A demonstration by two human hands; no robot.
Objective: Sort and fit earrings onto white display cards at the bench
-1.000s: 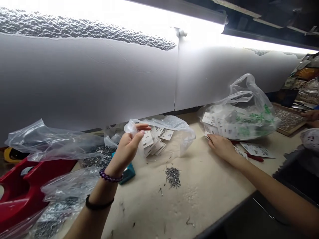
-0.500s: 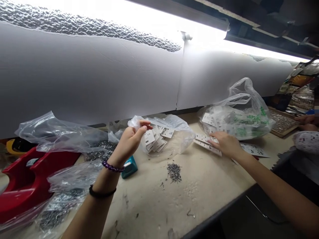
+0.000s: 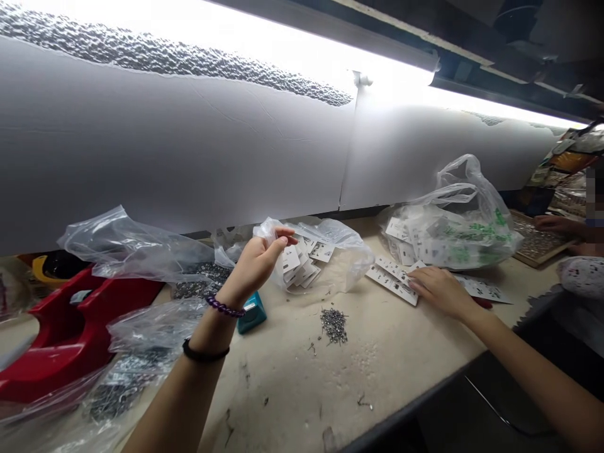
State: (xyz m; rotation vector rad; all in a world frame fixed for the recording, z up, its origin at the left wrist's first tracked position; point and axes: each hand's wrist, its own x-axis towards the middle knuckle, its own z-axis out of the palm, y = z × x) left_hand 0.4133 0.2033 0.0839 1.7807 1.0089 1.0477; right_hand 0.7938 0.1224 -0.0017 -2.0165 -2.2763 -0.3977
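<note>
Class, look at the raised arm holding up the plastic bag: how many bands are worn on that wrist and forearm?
2. A purple beaded bracelet sits at the wrist of the left hand, and a black band sits further down the forearm. Another could be hidden behind the arm.

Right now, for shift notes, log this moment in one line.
left hand: pinching clear plastic bag | right hand: on white card strips | bench: loose metal pieces

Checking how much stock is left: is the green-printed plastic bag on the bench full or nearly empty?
Fairly full: the green-printed plastic bag bulges with a mass of white cards packed inside, right up to its gathered top.
</note>
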